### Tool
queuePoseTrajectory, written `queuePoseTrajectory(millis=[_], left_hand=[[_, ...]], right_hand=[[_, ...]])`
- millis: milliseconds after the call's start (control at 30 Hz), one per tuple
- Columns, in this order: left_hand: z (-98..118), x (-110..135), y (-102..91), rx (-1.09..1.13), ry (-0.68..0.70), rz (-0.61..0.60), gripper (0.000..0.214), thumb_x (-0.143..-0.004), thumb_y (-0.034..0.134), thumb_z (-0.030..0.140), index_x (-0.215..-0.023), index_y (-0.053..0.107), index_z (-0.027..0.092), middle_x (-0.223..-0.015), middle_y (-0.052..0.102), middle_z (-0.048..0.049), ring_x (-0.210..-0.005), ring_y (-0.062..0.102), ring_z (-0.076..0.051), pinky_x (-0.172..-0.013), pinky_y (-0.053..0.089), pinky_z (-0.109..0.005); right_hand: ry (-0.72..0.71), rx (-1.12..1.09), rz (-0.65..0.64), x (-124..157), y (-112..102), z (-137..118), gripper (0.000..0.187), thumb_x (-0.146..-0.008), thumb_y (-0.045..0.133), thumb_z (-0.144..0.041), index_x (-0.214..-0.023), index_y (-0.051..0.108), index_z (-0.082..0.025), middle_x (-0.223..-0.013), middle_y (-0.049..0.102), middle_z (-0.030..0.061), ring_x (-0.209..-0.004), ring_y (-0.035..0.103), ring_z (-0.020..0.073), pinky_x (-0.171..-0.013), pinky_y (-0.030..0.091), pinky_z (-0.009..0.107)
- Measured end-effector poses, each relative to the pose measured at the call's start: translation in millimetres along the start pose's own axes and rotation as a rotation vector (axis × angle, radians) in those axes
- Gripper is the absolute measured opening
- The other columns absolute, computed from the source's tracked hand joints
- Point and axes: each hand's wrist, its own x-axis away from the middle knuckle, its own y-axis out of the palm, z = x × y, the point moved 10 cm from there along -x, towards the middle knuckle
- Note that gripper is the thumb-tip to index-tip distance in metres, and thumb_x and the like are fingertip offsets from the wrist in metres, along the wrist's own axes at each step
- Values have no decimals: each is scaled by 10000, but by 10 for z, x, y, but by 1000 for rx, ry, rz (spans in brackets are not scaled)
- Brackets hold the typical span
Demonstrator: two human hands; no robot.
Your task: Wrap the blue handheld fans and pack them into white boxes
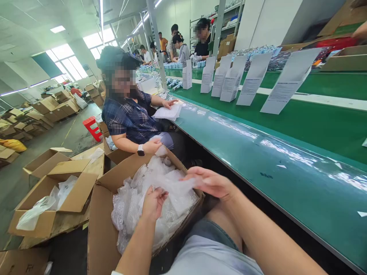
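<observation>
A large cardboard box (100, 229) stands open in front of my lap, heaped with clear bubble wrap bags (129, 206). Above the heap a thin translucent bubble wrap bag (174, 183) stretches between my two hands. My left hand (155, 202) is closed, thumb and fingertips pinching the bag's near left end. At its right end, by the box's right rim, my right hand (210, 182) grips the bag between thumb and fingers; it is slightly blurred. The lower edge of the bag merges with the heap, so its full outline cannot be made out.
A seated co-worker (132, 110) reaches over the box's far side. A green worktable (229, 160) runs along my right, with paper scraps on it. Behind it, white printed cartons (248, 82) stand in a row on a green conveyor belt. More open boxes (65, 187) lie left.
</observation>
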Motion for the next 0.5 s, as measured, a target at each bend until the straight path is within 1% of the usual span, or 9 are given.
queuePoseTrajectory(millis=[67,133,200,233,267,333,367,433,500], left_hand=[[348,73,104,-202,247,-53,341,-696,726,144,-1018,646,222,-896,679,-20,-774,627,-146,-679,465,-225],[529,178,295,-378,363,-145,475,-688,696,94,-1122,627,273,-992,688,-19,-873,627,-176,-720,458,-230],[581,258,498,-482,393,-237,562,-672,661,52,-1175,599,295,-1014,694,-25,-911,628,-208,-720,455,-247],[601,286,584,-515,410,-265,568,-663,647,40,-1169,597,294,-1009,696,-27,-919,628,-220,-713,453,-253],[632,304,643,-538,434,-266,558,-649,639,30,-1142,603,291,-998,696,-26,-927,627,-227,-712,449,-256],[726,312,670,-576,494,-184,489,-612,631,14,-1026,631,276,-956,689,-16,-931,620,-229,-731,442,-256],[777,313,656,-600,521,-124,438,-599,626,16,-958,640,266,-925,683,-11,-916,617,-226,-738,437,-258],[855,319,617,-658,562,-19,338,-582,616,39,-847,646,246,-852,666,-3,-858,607,-217,-741,428,-264],[870,302,584,-690,569,21,265,-575,607,84,-792,649,231,-807,651,4,-793,589,-205,-722,423,-270]], right_hand=[[6,10,-49,96,-74,-200,818,-574,589,-789,-1147,590,-205,-1129,679,146,-1107,609,320,-903,449,471],[14,119,42,87,-155,-298,837,-611,556,-811,-1203,575,-218,-1189,654,139,-1116,600,300,-893,458,451],[36,330,130,4,-105,-259,713,-580,728,-663,-1134,622,-227,-1078,688,94,-994,630,259,-845,477,395],[14,417,128,-50,-5,-230,631,-554,791,-575,-1058,656,-220,-975,699,64,-905,636,236,-812,483,370],[-9,470,93,-99,126,-181,507,-603,781,-530,-985,680,-213,-890,694,43,-824,628,213,-765,488,349],[-70,499,88,-135,293,-118,365,-698,720,-492,-924,694,-207,-812,671,25,-740,604,181,-698,492,321],[-101,495,103,-120,336,-110,364,-718,705,-480,-966,690,-214,-865,673,31,-764,605,182,-686,499,315],[-160,492,156,-43,362,-138,504,-654,765,-438,-1108,650,-251,-1067,652,52,-889,609,211,-688,523,314],[-204,541,193,39,379,-182,540,-590,806,-366,-1103,652,-295,-1123,636,44,-914,607,232,-685,532,331]])
